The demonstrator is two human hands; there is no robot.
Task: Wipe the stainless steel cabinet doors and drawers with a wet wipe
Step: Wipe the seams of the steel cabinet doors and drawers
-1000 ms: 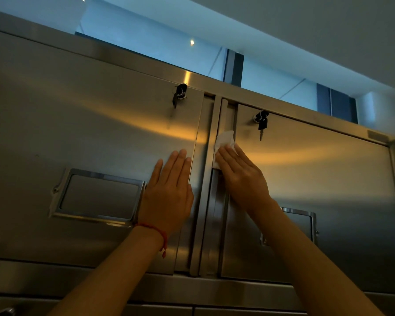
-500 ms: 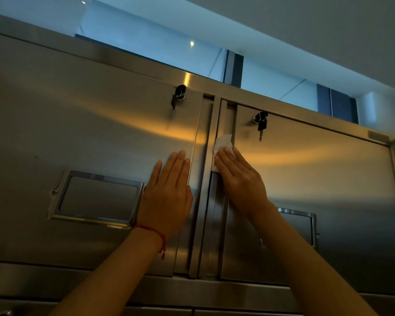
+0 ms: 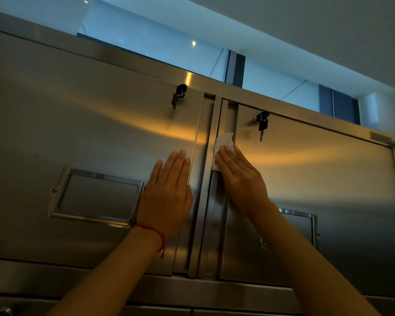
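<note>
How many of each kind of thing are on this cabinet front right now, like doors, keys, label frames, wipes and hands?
Stainless steel cabinet doors: 2, left door and right door
Black-headed key bunches hanging in locks: 2
Rectangular metal label frames: 2
White wet wipe: 1
Bare hands: 2, left hand, right hand
Total: 9

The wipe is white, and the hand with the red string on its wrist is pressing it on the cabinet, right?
Not quite. In the head view the white wipe is under the right hand, which has no string. The left hand, the one with the red string, lies flat and bare on the left door.
</note>
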